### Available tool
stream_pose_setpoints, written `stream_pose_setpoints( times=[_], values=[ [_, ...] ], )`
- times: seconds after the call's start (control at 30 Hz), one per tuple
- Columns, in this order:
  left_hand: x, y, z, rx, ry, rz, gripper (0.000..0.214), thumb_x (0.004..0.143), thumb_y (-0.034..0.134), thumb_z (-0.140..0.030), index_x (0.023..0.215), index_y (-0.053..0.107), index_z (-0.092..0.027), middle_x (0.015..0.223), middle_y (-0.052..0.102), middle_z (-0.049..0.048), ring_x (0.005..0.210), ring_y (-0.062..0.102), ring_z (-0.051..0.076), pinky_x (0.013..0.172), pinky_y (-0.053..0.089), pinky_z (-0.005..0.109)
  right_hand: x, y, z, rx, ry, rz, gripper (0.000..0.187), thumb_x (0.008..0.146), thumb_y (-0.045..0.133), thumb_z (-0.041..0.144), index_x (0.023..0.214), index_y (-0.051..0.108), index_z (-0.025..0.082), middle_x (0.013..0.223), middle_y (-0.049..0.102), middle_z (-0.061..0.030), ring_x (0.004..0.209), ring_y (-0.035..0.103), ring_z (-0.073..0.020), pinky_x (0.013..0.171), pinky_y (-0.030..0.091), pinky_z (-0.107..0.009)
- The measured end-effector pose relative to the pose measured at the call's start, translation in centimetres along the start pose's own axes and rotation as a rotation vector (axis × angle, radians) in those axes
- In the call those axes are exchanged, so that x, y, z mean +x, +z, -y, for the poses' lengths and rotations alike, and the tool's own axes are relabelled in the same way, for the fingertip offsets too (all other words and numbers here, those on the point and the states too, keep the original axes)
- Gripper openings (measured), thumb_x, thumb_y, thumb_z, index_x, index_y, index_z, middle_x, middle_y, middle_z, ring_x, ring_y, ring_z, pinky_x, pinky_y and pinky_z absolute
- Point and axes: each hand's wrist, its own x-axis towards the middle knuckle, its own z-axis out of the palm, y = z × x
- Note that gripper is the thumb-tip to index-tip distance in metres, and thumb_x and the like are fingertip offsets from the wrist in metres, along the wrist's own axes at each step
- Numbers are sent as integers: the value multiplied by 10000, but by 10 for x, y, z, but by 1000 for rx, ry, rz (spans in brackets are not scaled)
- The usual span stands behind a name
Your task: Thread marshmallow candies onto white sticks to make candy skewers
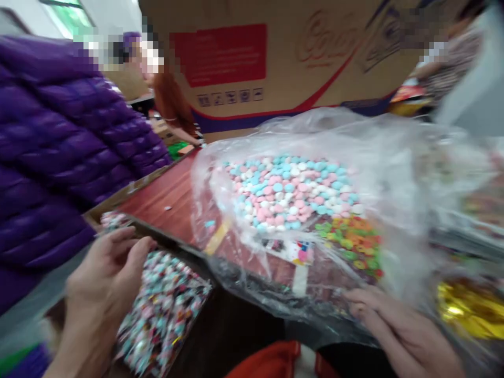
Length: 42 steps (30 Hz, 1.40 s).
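My left hand point(104, 286) is above a cardboard box at the lower left, its fingers loosely bent, the thumb apart from them and nothing seen in its grasp. Under and beside it lie many small clear packets of coloured candies point(165, 304). My right hand point(401, 325) is at the near table edge with fingers closed together by the clear plastic sheet point(244, 283); blur hides what they hold, if anything. On the plastic are a heap of pink, blue and white candies point(279, 194) and a smaller pile of green, orange and red ring candies point(354, 241). A printed card point(291, 251) lies close by.
A large printed carton point(283, 63) stands behind the red-brown tabletop point(161, 202). Purple wrapped packs point(51, 131) are stacked at the left. Gold foil point(472, 310) lies at the right. One person point(173, 100) is behind at the left, another person point(457, 68) at the right.
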Motion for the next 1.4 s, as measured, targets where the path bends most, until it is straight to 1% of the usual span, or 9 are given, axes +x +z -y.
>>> stream_pose_setpoints(
  times=[0.07,0.13,0.2,0.27,0.37,0.63,0.8,1.27,1.4],
  values=[
    [-18,35,-20,-94,64,-52,344,728,765,-420,1029,691,-271,805,742,-13,791,702,265,712,516,340,4,-5,6,-13,-19,31,192,931,531,220,1019,696,265,908,765,8,795,743,-147,698,596,-164],
    [-40,71,-44,-203,246,247,320,796,724,-437,1061,690,-261,875,751,7,792,694,227,771,521,324,4,-7,7,-17,3,7,207,944,498,191,1031,675,254,885,753,6,779,733,-133,695,587,-157],
    [-61,105,-68,-259,505,618,137,901,614,-345,959,697,-253,882,731,7,804,682,185,732,513,269,1,-8,7,-17,30,-14,205,947,493,185,1034,666,251,875,746,1,766,725,-130,689,581,-156],
    [-74,135,-87,-237,696,851,198,963,475,-232,966,673,-227,888,701,24,810,658,170,744,502,267,-5,-10,6,-17,43,-28,197,947,498,195,1033,668,248,878,747,-8,763,725,-137,695,582,-163],
    [-75,164,-98,-48,820,908,230,949,422,-175,930,650,-206,859,657,42,810,626,191,756,490,303,-14,-14,3,-19,70,-26,191,949,501,209,1026,671,245,871,748,-16,754,726,-143,682,583,-164],
    [-56,173,-76,351,865,821,125,890,535,-211,789,608,-198,872,628,72,857,579,264,783,455,398,-18,-14,-1,-18,31,-47,185,932,536,183,1058,655,247,907,758,-4,813,735,-144,730,585,-160],
    [-57,183,-64,331,911,818,152,935,494,-196,821,596,-195,901,628,74,902,561,253,845,445,401,-10,-7,8,15,-1,-69,194,947,500,170,1058,646,233,887,753,-18,794,732,-146,664,580,-158],
    [-55,194,-54,363,965,828,285,965,365,-117,770,561,-186,832,622,96,841,538,266,847,439,444,-12,2,14,2,-10,-92,180,971,485,183,1067,630,231,917,745,-22,821,716,-140,700,568,-166],
    [-55,188,-58,342,967,842,231,988,453,-252,795,560,-182,845,613,80,861,547,264,839,440,426,-10,5,20,10,-19,-97,176,968,483,173,1049,634,214,856,731,-16,781,705,-138,705,563,-177]
  ],
)
